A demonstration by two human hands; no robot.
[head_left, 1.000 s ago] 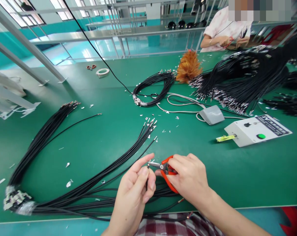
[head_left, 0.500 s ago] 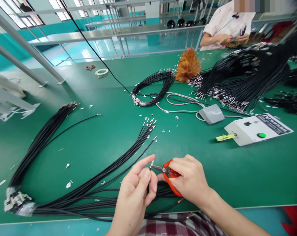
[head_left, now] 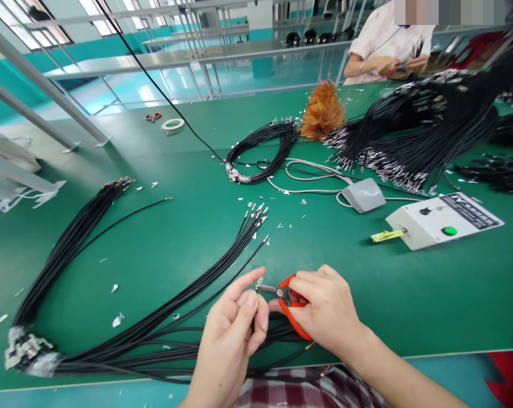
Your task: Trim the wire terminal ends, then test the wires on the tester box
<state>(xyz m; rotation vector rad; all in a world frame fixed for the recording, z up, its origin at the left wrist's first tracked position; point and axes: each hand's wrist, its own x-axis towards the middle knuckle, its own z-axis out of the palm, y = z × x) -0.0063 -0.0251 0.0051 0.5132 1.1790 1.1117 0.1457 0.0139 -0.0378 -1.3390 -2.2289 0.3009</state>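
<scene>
Cable step: I judge, trimming the pale tip (head_left: pixel 260 280) of one thin black round cable (head_left: pixel 256 290), lower centre of the frame.
Left hand (head_left: pixel 233 328): pinched on this cable.
Right hand (head_left: pixel 326 300): wrapped around red-handled metal cutters (head_left: pixel 279 293); whether blades meet, I cannot tell.
Next move: calls for steady pinch.
Tabletop (head_left: pixel 409 300): smooth, green, with crumpled white scraps (head_left: pixel 118 321).

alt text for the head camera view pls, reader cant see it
A person's right hand holds a red-handled tool, its tip at the end of a black cable pinched in the left hand, above a green table. Bundled black cables curve at left; a white box lies at right, and another person is across the table.
</scene>
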